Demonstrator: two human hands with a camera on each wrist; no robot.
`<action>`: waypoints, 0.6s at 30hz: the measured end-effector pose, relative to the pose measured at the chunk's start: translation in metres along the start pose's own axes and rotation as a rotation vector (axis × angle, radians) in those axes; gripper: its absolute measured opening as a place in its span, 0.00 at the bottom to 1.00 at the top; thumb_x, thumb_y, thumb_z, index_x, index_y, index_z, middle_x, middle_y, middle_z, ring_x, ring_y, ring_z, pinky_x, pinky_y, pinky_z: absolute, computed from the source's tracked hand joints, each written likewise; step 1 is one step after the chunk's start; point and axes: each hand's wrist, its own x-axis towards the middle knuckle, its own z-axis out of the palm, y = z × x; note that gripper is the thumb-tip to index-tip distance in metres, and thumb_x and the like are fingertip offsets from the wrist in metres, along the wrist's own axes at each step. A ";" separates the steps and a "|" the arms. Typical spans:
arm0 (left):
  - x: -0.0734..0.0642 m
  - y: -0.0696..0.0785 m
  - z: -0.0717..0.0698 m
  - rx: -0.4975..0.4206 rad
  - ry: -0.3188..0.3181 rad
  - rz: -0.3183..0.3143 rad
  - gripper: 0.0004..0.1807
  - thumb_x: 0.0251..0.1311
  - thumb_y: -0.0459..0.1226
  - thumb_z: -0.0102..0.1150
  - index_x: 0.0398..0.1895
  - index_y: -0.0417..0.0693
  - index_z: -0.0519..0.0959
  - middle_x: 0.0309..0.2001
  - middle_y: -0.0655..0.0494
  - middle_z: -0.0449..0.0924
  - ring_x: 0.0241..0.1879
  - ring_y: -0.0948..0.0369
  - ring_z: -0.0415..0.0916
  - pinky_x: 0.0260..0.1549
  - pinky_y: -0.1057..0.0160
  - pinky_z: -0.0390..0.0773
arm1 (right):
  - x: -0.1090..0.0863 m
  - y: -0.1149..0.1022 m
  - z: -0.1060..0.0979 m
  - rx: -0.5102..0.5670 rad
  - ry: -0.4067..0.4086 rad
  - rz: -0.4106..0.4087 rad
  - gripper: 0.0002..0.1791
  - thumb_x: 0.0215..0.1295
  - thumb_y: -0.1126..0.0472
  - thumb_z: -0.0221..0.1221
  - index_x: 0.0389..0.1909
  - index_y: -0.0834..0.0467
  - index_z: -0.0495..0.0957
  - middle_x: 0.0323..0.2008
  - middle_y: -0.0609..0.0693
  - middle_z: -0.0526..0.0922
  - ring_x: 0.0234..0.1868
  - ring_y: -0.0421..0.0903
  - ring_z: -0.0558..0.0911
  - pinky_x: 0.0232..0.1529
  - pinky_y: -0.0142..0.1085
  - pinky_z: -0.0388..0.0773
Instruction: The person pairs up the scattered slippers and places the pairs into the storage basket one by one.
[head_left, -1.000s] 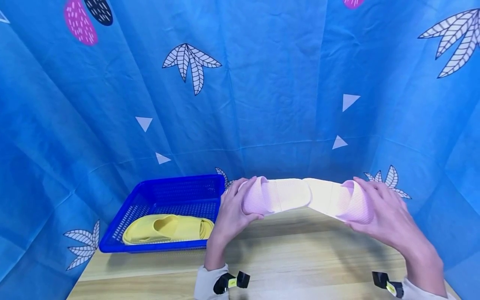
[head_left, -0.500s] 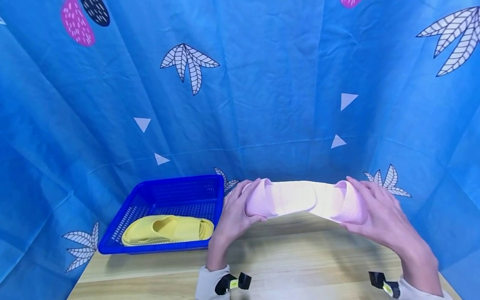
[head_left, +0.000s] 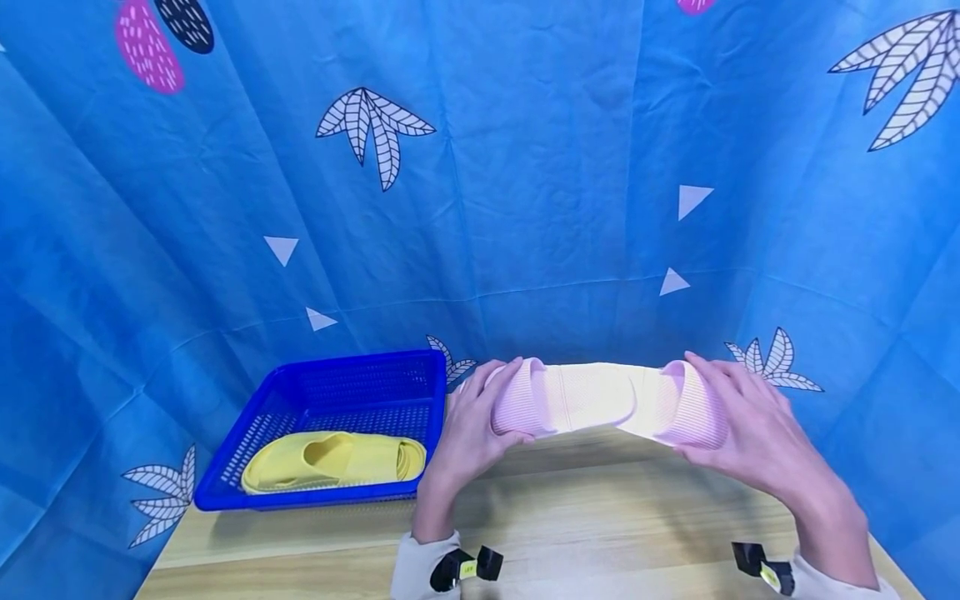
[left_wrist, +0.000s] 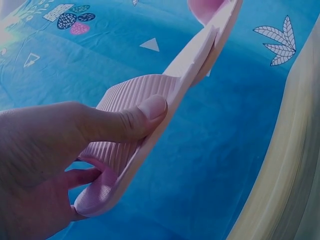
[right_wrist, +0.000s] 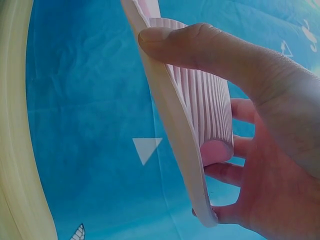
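Note:
Two pale pink slippers with ribbed straps are held up above the wooden table, heel toward heel. My left hand point(head_left: 471, 429) grips the left slipper point(head_left: 592, 398) by its strap end, the thumb lying along the sole's edge in the left wrist view. At the other end, my right hand point(head_left: 757, 429) holds the right slipper point(right_wrist: 172, 105), its thumb pressed on the edge of the sole and its fingers round the toe. The left slipper's heel overlaps the right one's heel, hiding part of it.
A blue mesh basket point(head_left: 315, 500) stands on the left of the wooden table point(head_left: 585, 533), with yellow slippers point(head_left: 337, 458) lying inside it. Behind the table hangs a blue patterned curtain point(head_left: 525, 208), close to the back edge.
My right hand has moved left with its slipper, so the two heels overlap more. My left hand has shifted slightly to the right.

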 end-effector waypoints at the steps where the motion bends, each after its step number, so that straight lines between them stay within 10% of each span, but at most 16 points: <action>1: 0.000 0.000 0.000 0.001 -0.003 0.000 0.57 0.41 0.48 0.86 0.78 0.63 0.64 0.69 0.53 0.69 0.68 0.52 0.65 0.63 0.40 0.65 | 0.000 -0.001 0.000 0.001 0.000 0.001 0.69 0.27 0.53 0.87 0.78 0.49 0.63 0.60 0.62 0.73 0.60 0.66 0.68 0.54 0.74 0.59; 18: 0.000 0.004 0.001 0.000 -0.040 -0.004 0.57 0.43 0.47 0.85 0.79 0.64 0.62 0.70 0.54 0.68 0.70 0.54 0.63 0.67 0.40 0.60 | 0.004 -0.009 0.007 0.004 -0.024 -0.019 0.68 0.30 0.52 0.87 0.78 0.50 0.62 0.60 0.62 0.73 0.59 0.66 0.69 0.55 0.75 0.58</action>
